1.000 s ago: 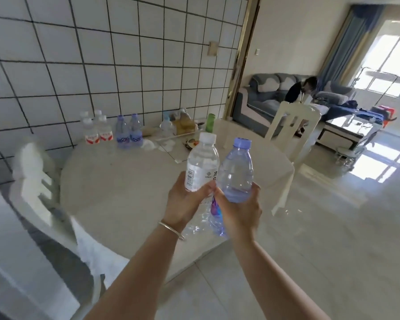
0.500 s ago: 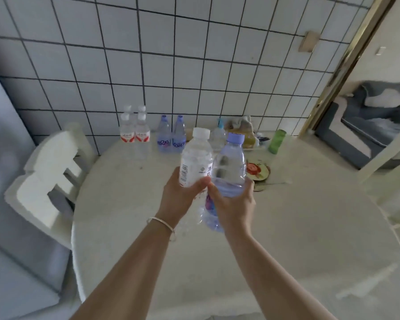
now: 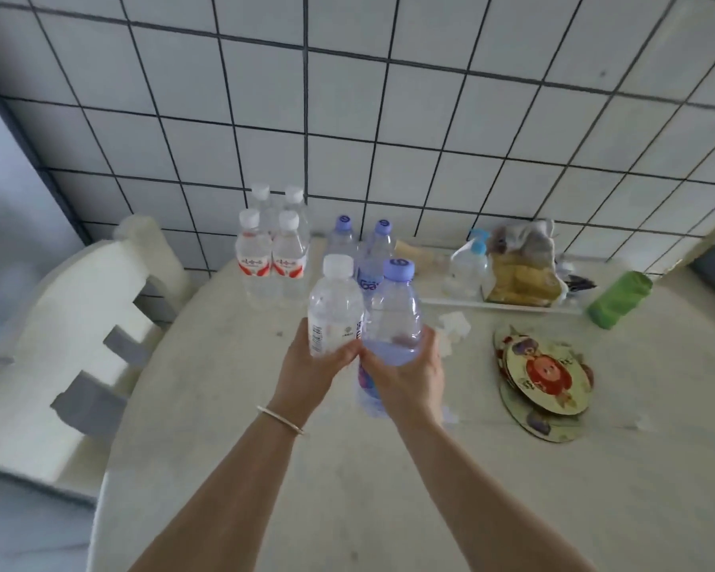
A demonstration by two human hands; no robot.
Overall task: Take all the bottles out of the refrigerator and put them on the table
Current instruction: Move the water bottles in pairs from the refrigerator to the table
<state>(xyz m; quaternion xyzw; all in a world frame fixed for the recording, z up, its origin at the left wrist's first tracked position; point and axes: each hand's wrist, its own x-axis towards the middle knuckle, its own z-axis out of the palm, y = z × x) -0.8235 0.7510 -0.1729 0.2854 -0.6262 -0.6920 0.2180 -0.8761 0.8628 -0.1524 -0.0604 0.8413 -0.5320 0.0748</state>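
Six bottles (image 3: 271, 253) stand at the table's (image 3: 265, 468) far edge; left hand (image 3: 311, 370) and right hand (image 3: 405, 379) each grip another bottle above it, not yet set down.

Two bare forearms are showing from the near edge, with no sleeves reaching into view on either one. The left hand (image 3: 310, 365) is wearing no rings that can be seen; a thin, pale bracelet (image 3: 280, 420) is sitting around its wrist, looking like a slim metal or beaded band, though blur is hiding its detail. The right hand (image 3: 409, 377) and its wrist are wearing nothing visible.
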